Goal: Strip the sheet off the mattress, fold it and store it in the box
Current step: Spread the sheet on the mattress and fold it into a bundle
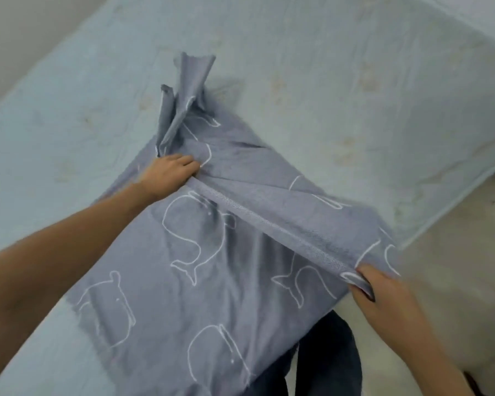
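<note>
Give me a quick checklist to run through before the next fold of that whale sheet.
1. Sheet off the mattress: ok, it lies loose on top.
2. Left hand grips one end of the folded edge: ok.
3. Right hand pinches the other end: ok.
4. Folded edge straight between the hands: ok.
5. Far corner flat: not ok, bunched and sticking up.
6. Box ready nearby: cannot tell, none in view.

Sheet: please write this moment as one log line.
stage: folding | sheet: lies on mattress | left hand: grips fold | right hand: pinches fold end
</note>
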